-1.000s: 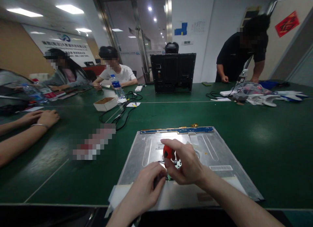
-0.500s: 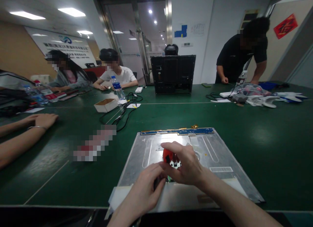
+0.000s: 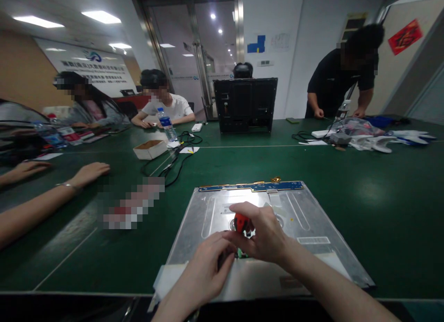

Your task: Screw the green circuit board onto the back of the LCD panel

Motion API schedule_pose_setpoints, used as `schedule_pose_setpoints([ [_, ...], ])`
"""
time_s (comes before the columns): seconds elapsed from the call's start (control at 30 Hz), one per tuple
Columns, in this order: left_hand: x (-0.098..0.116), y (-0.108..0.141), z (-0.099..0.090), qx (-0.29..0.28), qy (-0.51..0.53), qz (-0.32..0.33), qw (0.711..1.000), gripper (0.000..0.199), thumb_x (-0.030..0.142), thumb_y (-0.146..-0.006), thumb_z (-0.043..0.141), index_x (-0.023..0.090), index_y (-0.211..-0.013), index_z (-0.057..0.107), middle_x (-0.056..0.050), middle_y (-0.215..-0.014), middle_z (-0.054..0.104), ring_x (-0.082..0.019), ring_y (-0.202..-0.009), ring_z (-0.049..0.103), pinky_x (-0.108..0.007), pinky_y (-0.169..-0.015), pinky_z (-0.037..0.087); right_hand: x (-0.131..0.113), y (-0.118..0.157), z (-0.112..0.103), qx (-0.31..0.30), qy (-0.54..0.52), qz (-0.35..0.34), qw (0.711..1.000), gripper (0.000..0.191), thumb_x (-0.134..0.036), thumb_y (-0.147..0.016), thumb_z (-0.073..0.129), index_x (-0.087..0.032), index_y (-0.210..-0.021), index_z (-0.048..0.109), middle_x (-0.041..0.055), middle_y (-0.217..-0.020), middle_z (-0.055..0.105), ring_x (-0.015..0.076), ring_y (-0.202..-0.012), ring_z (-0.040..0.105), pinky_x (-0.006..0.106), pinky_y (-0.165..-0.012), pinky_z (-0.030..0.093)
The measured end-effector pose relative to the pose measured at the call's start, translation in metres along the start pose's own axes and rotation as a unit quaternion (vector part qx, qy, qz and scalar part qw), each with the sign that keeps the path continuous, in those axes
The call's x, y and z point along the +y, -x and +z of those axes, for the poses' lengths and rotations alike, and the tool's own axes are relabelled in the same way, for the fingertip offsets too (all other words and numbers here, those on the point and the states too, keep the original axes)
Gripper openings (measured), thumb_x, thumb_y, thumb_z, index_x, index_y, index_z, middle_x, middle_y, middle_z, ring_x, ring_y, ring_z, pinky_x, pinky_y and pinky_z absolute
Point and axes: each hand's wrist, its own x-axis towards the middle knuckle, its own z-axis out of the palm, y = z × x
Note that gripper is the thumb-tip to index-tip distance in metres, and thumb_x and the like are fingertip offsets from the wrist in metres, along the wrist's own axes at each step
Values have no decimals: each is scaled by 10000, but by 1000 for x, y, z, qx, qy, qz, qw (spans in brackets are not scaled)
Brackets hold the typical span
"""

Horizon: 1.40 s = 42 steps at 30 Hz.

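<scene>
A silver metal display panel [image 3: 215, 206] lies flat on the green table in front of me, with a blue circuit strip [image 3: 277, 187] along its far edge. My right hand [image 3: 265, 232] is closed round the red and black handle of a screwdriver [image 3: 240, 223] held above the panel's middle; the shaft and tip are hidden. Beside it, my left hand [image 3: 208, 262] has its fingers curled and pinched close to the screwdriver's lower end. What those fingers grip, if anything, is hidden. Part of a small green circuit board [image 3: 242, 254] shows beneath both hands.
Another person's hand [image 3: 90, 173] rests on the table at left. Beyond it are an open cardboard box [image 3: 151, 149], a water bottle [image 3: 167, 124] and black cables [image 3: 178, 167]. A black monitor casing [image 3: 245, 105] stands at the far side. White gloves [image 3: 376, 143] lie at right.
The screwdriver handle has turned and tilted slightly in my right hand. My left hand has barely moved. At left, the other person's hands have parted, one reaching farther right.
</scene>
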Motion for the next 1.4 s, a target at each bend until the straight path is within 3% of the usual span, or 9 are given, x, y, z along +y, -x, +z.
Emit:
schedule_pose_setpoints([
  [0.3, 7, -3, -6, -23, 19, -14, 999, 124, 122, -837, 467, 183, -818, 574, -41, -803, 609, -197, -766, 575, -296, -695, 464, -1, 0, -6, -32, -68, -1, 997, 469, -147, -821, 450, -157, -1286, 396, 18, -814, 584, 126, -624, 533, 248, -549, 445],
  [0.8, 6, -2, -2, 10, 4, 1, 1000, 137, 87, -829, 461, 187, -808, 553, -26, -795, 630, -185, -733, 588, -281, -668, 460, 0, 0, 0, -15, -17, -6, 1000, 359, -267, -901, 505, -204, -1243, 416, -22, -712, 573, 124, -573, 515, 237, -491, 392],
  [1.07, 7, -3, -4, -7, 14, 0, 1000, 146, 104, -823, 457, 184, -810, 579, -36, -796, 623, -194, -754, 590, -285, -688, 473, -1, -1, -5, -33, -69, -9, 997, 498, -161, -827, 443, -175, -1318, 368, 34, -825, 577, 158, -690, 551, 276, -560, 473],
  [1.4, 5, -3, -4, -22, 34, -9, 999, 148, 121, -839, 454, 184, -823, 588, -50, -826, 607, -204, -797, 570, -318, -738, 474, -1, -1, -4, -32, -51, 0, 998, 495, -143, -832, 452, -176, -1317, 361, 25, -813, 575, 145, -659, 532, 262, -549, 449],
])
